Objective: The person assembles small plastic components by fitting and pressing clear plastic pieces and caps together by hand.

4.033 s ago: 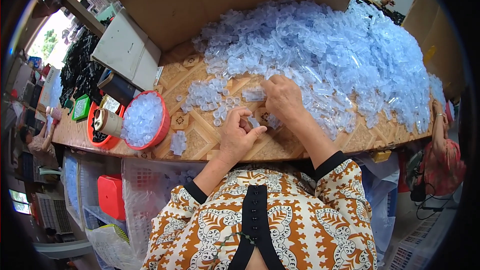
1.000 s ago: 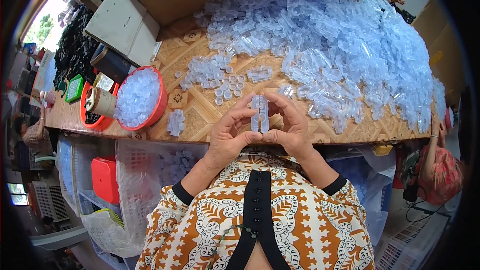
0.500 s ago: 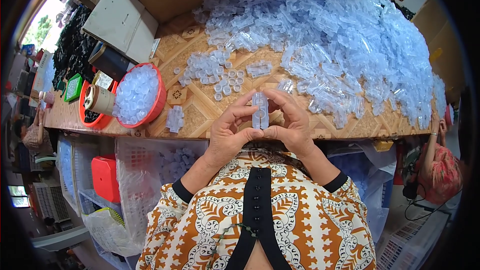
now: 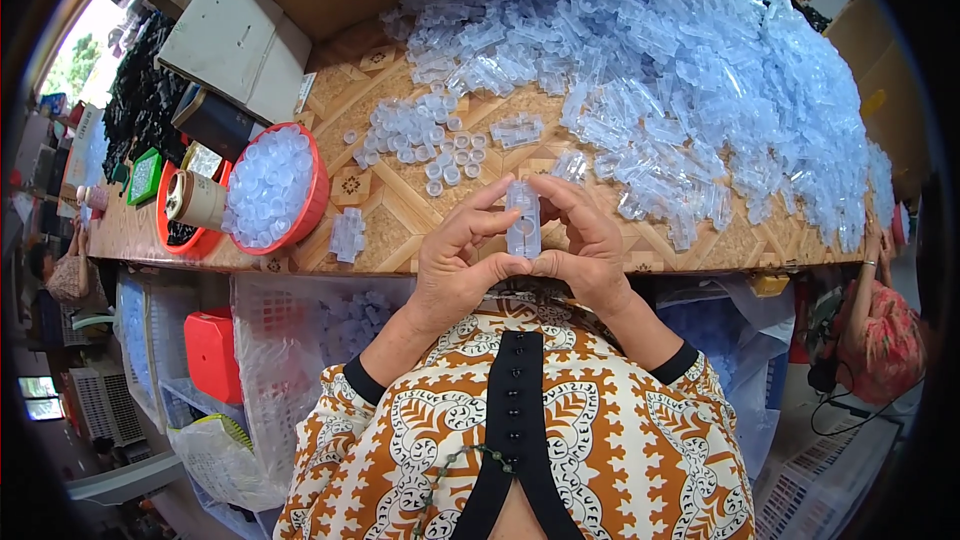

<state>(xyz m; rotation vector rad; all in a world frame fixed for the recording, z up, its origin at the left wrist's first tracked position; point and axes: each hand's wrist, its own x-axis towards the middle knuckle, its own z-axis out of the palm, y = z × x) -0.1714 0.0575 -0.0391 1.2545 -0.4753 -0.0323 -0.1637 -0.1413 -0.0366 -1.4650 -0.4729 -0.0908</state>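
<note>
1. The red bowl (image 4: 318,202) is round, smooth plastic, heaped with small frosted caps (image 4: 270,185), short and cylindrical.
2. Under the bowl, the tabletop (image 4: 390,235) has a glossy pattern of wood-like strips and speckled, cork-like patches.
3. Left of the bowl and touching it or nearly so, a beige cylinder (image 4: 200,200) lies tilted; farther left stands a green box (image 4: 145,178) with straight edges.
4. Behind the bowl are a dark box (image 4: 213,123) and a pale carton (image 4: 235,45) with flat, matt faces.
5. Right of the bowl, more caps lie in a loose cluster (image 4: 415,130), some showing ring-like rims.
6. Well to the right of the bowl and farther back rises a big, jagged mound (image 4: 640,60) of glossy, bluish clear plastic pieces, oblong with notched ends.
7. The clear part (image 4: 523,225) is right of the bowl, nearer the person than the cluster: narrow, oblong, see-through, stood lengthwise, with a round outline in its lower half.
8. The left hand (image 4: 455,255) pinches its left side with curled fingers and thumb; the right hand (image 4: 585,255) grips its right side likewise, the 2 thumbtips meeting at its lower end.
</note>
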